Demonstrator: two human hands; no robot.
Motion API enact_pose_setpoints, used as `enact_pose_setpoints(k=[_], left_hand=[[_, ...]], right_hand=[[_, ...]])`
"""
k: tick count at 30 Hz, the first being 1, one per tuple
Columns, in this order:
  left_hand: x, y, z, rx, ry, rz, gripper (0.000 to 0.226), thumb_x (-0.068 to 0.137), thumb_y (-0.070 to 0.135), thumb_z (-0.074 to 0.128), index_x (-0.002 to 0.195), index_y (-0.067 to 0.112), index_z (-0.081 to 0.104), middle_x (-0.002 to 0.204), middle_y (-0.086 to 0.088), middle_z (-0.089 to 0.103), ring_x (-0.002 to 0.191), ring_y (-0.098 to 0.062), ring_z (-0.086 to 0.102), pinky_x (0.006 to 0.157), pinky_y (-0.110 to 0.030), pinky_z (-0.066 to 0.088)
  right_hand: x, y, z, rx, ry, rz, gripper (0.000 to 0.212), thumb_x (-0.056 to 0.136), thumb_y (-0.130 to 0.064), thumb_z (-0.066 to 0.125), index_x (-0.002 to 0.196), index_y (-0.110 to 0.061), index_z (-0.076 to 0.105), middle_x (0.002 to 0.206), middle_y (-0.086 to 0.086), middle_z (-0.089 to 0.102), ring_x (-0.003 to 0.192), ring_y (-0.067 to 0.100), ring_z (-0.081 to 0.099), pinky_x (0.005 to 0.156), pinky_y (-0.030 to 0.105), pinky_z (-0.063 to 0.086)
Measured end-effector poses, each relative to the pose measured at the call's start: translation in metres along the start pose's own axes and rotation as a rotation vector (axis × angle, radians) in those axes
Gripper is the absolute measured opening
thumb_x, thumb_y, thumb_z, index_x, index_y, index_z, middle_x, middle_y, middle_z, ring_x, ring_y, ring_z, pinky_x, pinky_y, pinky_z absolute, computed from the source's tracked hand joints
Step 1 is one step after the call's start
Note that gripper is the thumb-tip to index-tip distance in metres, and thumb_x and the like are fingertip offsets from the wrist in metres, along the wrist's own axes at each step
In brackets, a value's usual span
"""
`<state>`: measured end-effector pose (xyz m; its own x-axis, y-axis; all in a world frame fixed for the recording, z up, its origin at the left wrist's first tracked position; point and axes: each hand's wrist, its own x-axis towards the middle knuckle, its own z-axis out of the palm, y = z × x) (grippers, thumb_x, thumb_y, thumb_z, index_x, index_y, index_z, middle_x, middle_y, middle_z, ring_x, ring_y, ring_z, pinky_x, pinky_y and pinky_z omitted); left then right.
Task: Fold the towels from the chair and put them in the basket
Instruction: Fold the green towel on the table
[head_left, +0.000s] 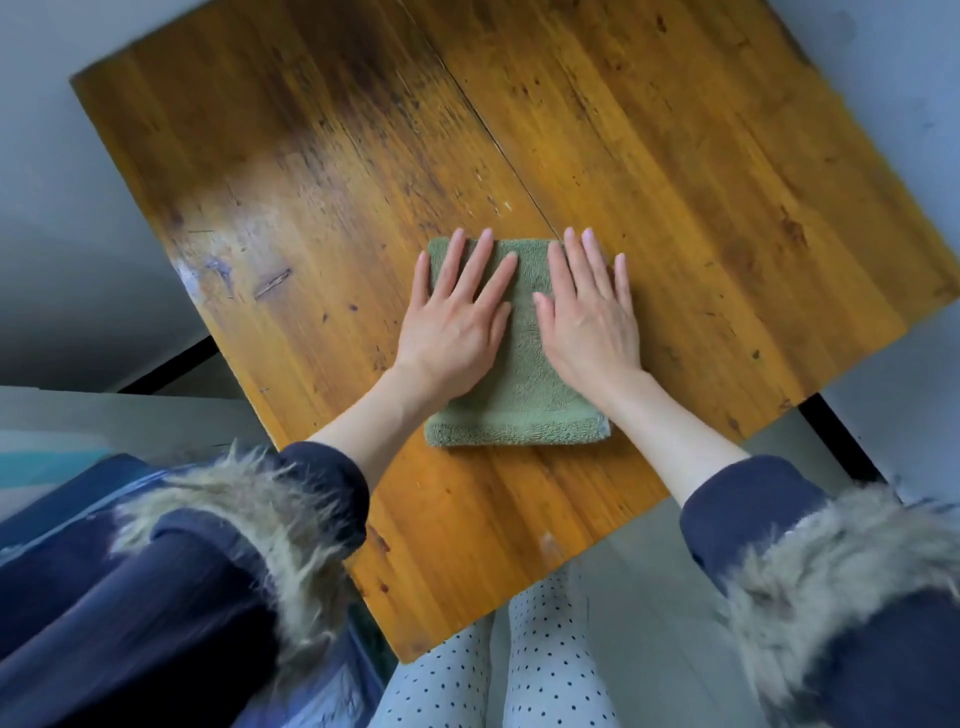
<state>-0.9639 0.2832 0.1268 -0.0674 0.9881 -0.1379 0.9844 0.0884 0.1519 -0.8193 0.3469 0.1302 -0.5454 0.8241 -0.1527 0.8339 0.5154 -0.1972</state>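
A green towel (519, 384), folded into a small thick rectangle, lies flat on a worn wooden table (701, 171) just below the centre of the frame, its near folded edge facing the lower part of the picture and its far edge near the seam that runs diagonally across the tabletop. Both hands lie palm-down on it, side by side. The left hand (457, 317) covers the left half of the towel, its fingers straight and slightly spread, the tips reaching the far edge and the little finger lying at the towel's left border. The right hand (589, 317) covers the right half in the same flat manner, fingers straight and pointing toward the top of the frame, the outer finger at or just past the towel's right border. Neither hand curls around the cloth; both simply press on it with flat palms, and a strip of green shows between the two thumbs. The forearms come up from the lower left and lower right, each leaving a dark blue sleeve (748, 499) trimmed with shaggy grey-brown fur (831, 561). At the bottom centre, below the table's near corner, white fabric with small dark dots (550, 670) is visible over the person's legs. A pale grey floor (78, 171) surrounds the table at the left and upper right.
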Motion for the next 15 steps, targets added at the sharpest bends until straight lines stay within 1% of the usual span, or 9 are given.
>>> enact_pose_setpoints(k=[2,4,8,11,15], left_hand=[[0.002,-0.001,0.005,0.024,-0.008,-0.003,0.053,0.098,0.041,0.017,0.148,0.023,0.018,0.157,-0.006,0.009,0.145,-0.029,0.003,0.115,-0.054,0.004],[-0.001,0.001,0.006,0.016,0.017,-0.001,0.054,0.097,0.042,0.015,0.148,0.024,0.019,0.157,-0.006,0.010,0.145,-0.030,0.003,0.114,-0.055,0.003],[-0.030,0.011,0.009,-0.051,0.086,-0.007,0.051,0.098,0.039,0.022,0.146,0.024,0.025,0.156,-0.009,0.016,0.144,-0.032,0.007,0.114,-0.054,0.003],[-0.064,0.023,0.016,-0.075,0.062,-0.009,0.050,0.098,0.038,0.025,0.146,0.025,0.027,0.155,-0.009,0.019,0.143,-0.034,0.010,0.113,-0.055,0.006],[-0.093,0.032,0.018,-0.058,-0.037,-0.018,0.051,0.097,0.039,0.025,0.145,0.025,0.030,0.154,-0.008,0.023,0.142,-0.037,0.013,0.111,-0.059,0.012]], right_hand=[[0.002,0.005,0.006,0.001,-0.009,-0.020,0.055,0.100,-0.033,0.022,0.148,-0.009,0.011,0.158,0.008,0.006,0.145,0.021,-0.003,0.117,0.043,-0.004],[-0.002,0.006,0.007,0.009,0.013,-0.032,0.055,0.100,-0.033,0.023,0.148,-0.009,0.011,0.158,0.008,0.005,0.145,0.021,-0.002,0.117,0.044,-0.004],[-0.029,-0.001,0.005,0.065,0.078,-0.026,0.056,0.098,-0.033,0.024,0.147,-0.007,0.015,0.156,0.011,0.011,0.145,0.024,0.005,0.117,0.047,0.000],[-0.062,-0.004,0.012,0.046,0.008,-0.046,0.057,0.097,-0.035,0.020,0.148,-0.009,0.014,0.156,0.010,0.010,0.145,0.024,0.004,0.117,0.050,0.003],[-0.089,-0.001,0.021,0.023,-0.092,-0.019,0.057,0.097,-0.040,0.016,0.148,-0.016,0.004,0.156,0.004,-0.001,0.145,0.022,-0.005,0.116,0.053,-0.001]])
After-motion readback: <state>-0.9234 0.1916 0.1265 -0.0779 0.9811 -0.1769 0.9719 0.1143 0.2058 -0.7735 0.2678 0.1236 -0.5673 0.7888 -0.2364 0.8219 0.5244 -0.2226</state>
